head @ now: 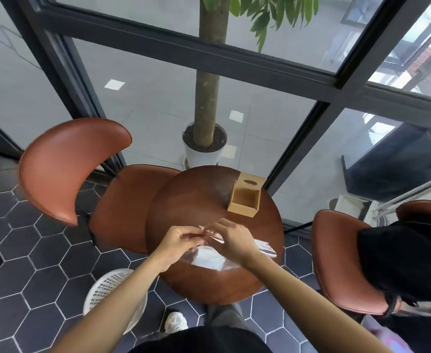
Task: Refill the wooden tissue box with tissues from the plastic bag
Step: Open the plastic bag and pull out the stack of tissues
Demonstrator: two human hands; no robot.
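Item: brown chair (66, 169). Left of frame; curved backrest at mid left, its padded seat running under the table edge toward centre.

Item: white perforated basket (112, 291). Lower left, on the dark hexagon-tiled floor, partly behind the left forearm.

Item: left hand (177, 242). Centre of frame, over the table. Fingers curled, thumb and fingertips pinching the upper edge of the plastic bag.

Item: round wooden table (184, 200). Centre of frame, dark brown top.

Item: plastic bag (265, 247). Clear film, lying on the near part of the table below centre, its top edge lifted between the two hands; a flap trails to the right of the right wrist.

Item: tissues (206, 258). White folded stack inside the bag, just below the hands, resting on the table.

Item: potted tree (205, 98). Upper centre, trunk rising from a white pot on the pale floor behind the table.

Item: right hand (231, 240). Just right of the left hand, fingers curled, pinching the same bag edge; fingertips of both hands nearly meet.

Item: wooden tissue box (245, 200). Right of centre, on the far right part of the table, apart from the hands. Pale wood, open on top, interior showing no tissues; its lid with an oval slot stands at its far side.

Item: second brown chair (336, 263). Lower right, with a black garment (408, 263) draped over it.
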